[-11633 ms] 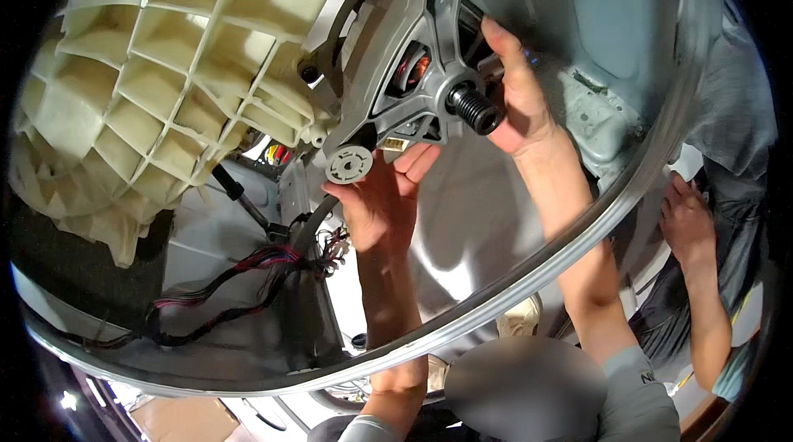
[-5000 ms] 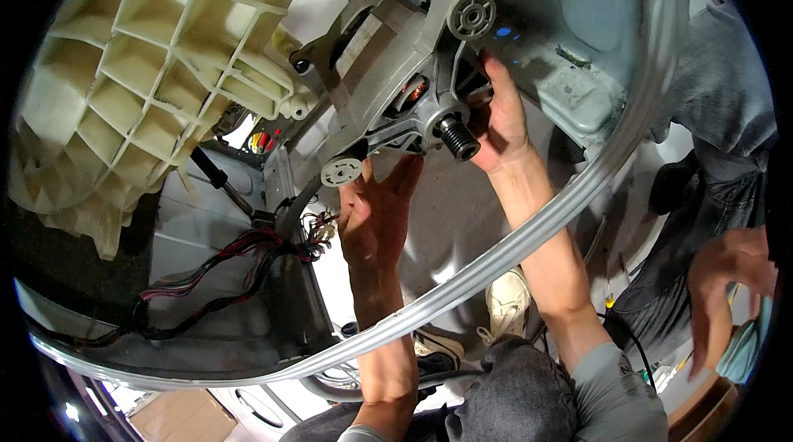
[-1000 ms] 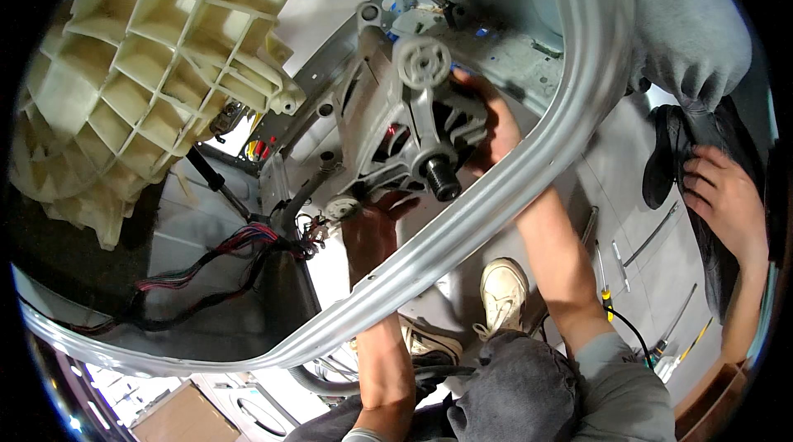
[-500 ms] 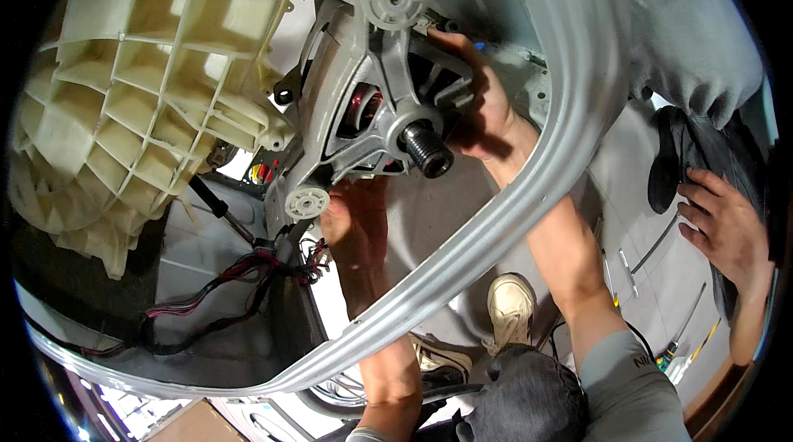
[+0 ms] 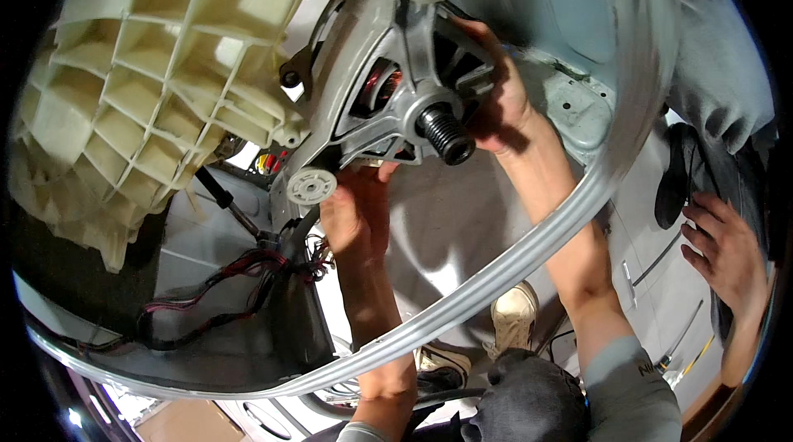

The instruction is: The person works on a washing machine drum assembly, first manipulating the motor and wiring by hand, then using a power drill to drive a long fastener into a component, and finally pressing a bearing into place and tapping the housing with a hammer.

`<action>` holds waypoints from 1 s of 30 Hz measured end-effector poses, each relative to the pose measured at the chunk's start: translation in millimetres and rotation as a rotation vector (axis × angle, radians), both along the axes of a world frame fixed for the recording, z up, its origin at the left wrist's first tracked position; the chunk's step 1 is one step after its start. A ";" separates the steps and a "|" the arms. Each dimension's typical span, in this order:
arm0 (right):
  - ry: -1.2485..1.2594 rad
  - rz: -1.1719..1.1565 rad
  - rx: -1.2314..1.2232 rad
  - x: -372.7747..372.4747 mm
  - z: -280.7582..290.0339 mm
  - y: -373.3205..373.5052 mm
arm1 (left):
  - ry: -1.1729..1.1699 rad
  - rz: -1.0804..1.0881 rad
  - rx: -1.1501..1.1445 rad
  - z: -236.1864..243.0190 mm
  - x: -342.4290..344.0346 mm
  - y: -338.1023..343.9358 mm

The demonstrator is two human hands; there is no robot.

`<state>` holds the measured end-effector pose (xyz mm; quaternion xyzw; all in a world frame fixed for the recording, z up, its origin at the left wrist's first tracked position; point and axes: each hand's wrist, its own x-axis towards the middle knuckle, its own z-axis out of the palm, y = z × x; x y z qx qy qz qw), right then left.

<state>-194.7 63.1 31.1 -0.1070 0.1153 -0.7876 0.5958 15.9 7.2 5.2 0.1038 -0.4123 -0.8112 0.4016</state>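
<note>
A grey metal motor (image 5: 388, 87) with a black ribbed shaft (image 5: 444, 133) hangs under a cream ribbed plastic tub (image 5: 157, 87). My left hand (image 5: 355, 215) reaches up beneath the motor's lower round mount (image 5: 311, 186) and presses on the housing from below. My right hand (image 5: 500, 95) grips the motor's right side, fingers wrapped behind the housing next to the shaft. Copper windings show through an opening in the housing.
A grey curved cabinet rim (image 5: 529, 244) arcs across in front of my forearms. Red and black wires (image 5: 239, 277) hang at lower left. Another person's hand (image 5: 727, 252) rests at the right edge. My shoes (image 5: 512, 318) show below.
The view has swung, so the motor now sits larger and nearer the middle. Both my hands keep their hold on it; the other person's hand stays at the right.
</note>
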 end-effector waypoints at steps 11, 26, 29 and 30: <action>-0.164 0.099 -0.166 0.6 -10.6 -10.2 | 0.040 -0.016 -0.004 6.2 -8.3 -10.5; -0.082 0.022 0.060 0.5 0.3 -9.8 | -0.020 0.012 -0.018 -1.7 -2.6 -15.1; -0.132 0.090 0.073 -5.4 2.4 -9.6 | 0.009 0.016 -0.018 -6.4 -3.5 -12.1; -0.144 0.114 0.062 -6.6 2.7 -8.8 | 0.012 0.026 -0.015 -2.1 -6.6 -10.5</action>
